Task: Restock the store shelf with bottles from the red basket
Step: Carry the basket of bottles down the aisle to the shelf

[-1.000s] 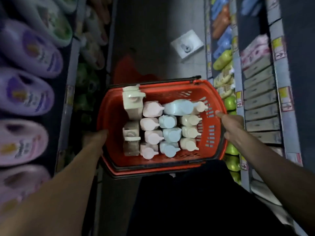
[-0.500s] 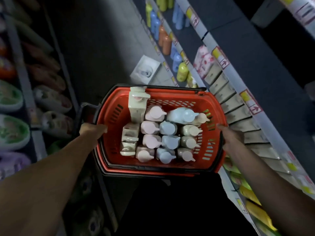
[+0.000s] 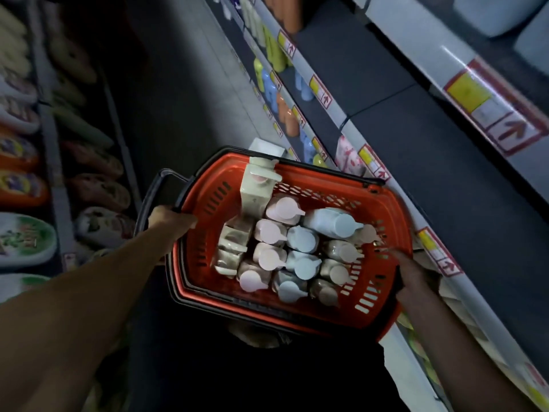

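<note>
red basket [image 3: 383, 316]: slotted plastic, tilted | bottles [image 3: 285, 251]: pink, blue, cream, upright rows inside | store shelf [image 3: 401, 185]: right

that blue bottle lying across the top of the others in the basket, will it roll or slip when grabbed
Probably apt to roll: the blue bottle lies sideways on other bottles' caps in the red basket. Its smooth rounded plastic may be slippery. Likely rigid, not fragile.
</note>
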A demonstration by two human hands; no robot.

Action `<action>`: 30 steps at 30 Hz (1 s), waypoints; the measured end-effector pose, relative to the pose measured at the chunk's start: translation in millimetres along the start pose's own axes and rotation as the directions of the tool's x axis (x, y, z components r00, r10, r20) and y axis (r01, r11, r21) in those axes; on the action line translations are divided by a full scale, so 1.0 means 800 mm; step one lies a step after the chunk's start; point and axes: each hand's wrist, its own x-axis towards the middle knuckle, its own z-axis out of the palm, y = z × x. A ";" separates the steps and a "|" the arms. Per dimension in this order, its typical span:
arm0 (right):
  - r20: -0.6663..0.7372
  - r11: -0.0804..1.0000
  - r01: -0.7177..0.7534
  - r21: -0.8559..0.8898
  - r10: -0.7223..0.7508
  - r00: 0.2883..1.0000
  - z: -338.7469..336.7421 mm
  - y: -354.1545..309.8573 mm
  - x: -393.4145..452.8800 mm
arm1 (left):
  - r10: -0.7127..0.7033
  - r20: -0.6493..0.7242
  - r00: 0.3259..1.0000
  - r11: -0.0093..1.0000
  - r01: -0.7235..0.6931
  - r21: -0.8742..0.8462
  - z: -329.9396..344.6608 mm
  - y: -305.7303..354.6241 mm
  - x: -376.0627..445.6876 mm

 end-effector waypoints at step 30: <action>-0.068 0.960 0.085 0.267 -0.069 0.995 0.020 -0.013 -0.023 | 0.045 0.170 0.984 0.999 -0.042 -0.018 0.026 0.075 0.031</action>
